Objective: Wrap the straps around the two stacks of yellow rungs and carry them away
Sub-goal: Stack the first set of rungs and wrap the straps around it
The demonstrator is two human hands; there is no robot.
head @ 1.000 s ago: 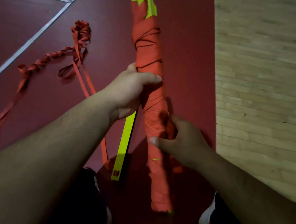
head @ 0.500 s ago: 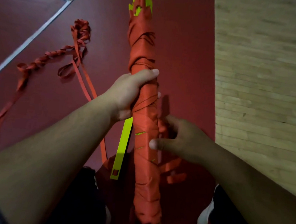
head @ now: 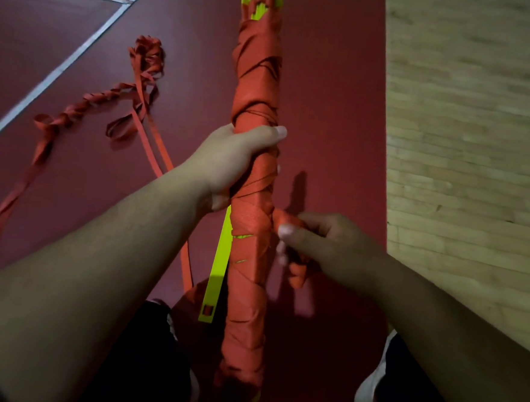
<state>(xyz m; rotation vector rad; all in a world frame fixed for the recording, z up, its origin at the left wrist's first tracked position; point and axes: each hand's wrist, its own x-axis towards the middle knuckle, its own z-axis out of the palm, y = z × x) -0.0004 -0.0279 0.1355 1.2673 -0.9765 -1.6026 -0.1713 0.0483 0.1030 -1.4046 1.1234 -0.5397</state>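
- Left grip clasps the strap-wrapped rung stack mid-length; right grip pinches the strap tail.
- Stack runs lengthwise away from the person; tail leaves its right side.

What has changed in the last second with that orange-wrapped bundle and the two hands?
The wrapped bundle swung its near end leftward and toward the person, now pointing straight away. The right hand came off the bundle and now pinches the strap end beside it. The left hand still grips the bundle's middle; the loose strap and the single yellow rung lie as before.
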